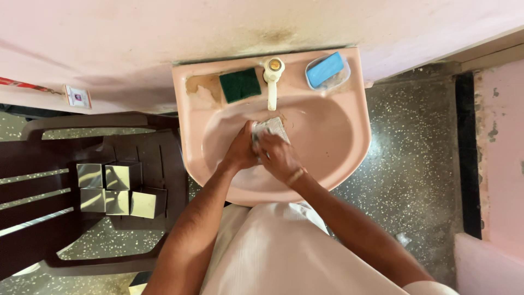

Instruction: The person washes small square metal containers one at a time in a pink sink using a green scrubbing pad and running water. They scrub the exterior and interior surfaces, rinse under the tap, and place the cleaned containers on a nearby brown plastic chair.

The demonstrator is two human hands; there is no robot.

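Steel container (271, 128) sits low in the pink sink (349, 158), under the tap (272, 82). Left to right we see metal boxes (117, 188) on a brown chair (164, 158), left hand (240, 150) gripping the container, right hand (278, 157) curled over it, maybe scrubbing, blue soap (325, 69).

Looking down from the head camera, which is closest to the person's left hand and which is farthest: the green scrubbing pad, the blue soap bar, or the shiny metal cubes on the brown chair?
From the left hand:
1. Green scrubbing pad, on the basin's back ledge, left of the tap.
2. Blue soap bar, in its dish on the ledge, right of the tap.
3. Shiny metal cubes, on the brown chair, far left beside the basin.
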